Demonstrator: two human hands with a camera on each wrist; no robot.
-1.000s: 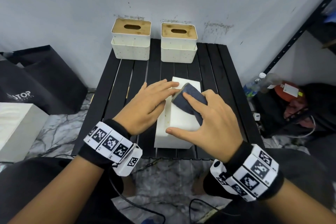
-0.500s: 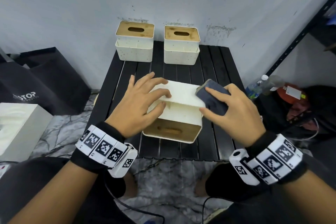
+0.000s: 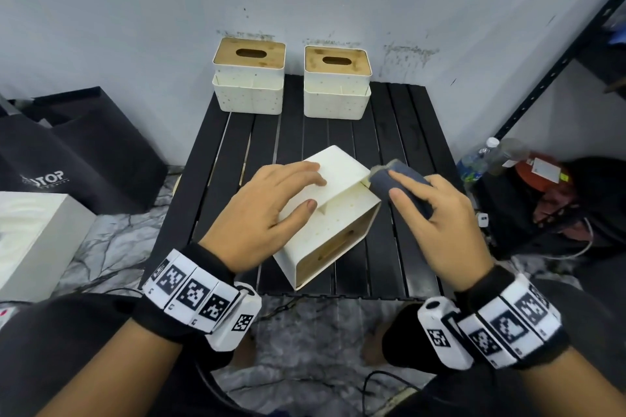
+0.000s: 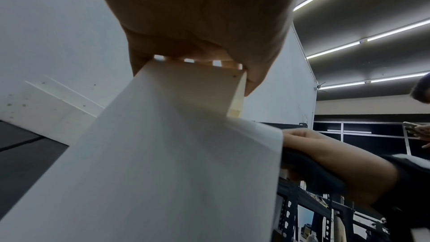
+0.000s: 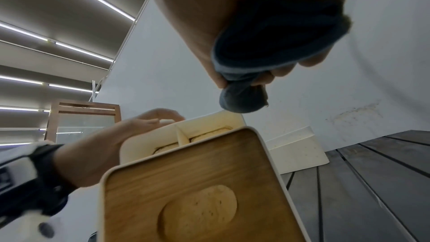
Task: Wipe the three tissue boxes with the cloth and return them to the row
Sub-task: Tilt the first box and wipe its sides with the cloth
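While the left hand (image 3: pixel 271 210) is gripping the tipped tissue box (image 3: pixel 342 213), fingers (image 4: pixel 202 52) hooking its edge in the left wrist view only, right hand (image 3: pixel 437 223) clutching the cloth (image 3: pixel 399 179) against it, two boxes (image 3: pixel 249 85) standing beyond the hands.

Black table (image 3: pixel 403 132): left box (image 3: pixel 249 96) and right box (image 3: pixel 337 101) are stood at back; third box (image 3: pixel 342 213) is tipped near front.

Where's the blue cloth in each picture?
Head: the cloth is right of centre, held in the right hand, at a corner of the tipped tissue box.
Left wrist: low on the right, the dark cloth sits under that hand, beside the box's edge.
Right wrist: top centre, the cloth is bunched in that hand.
Shared landmark: the tipped tissue box, next to the cloth in all three.
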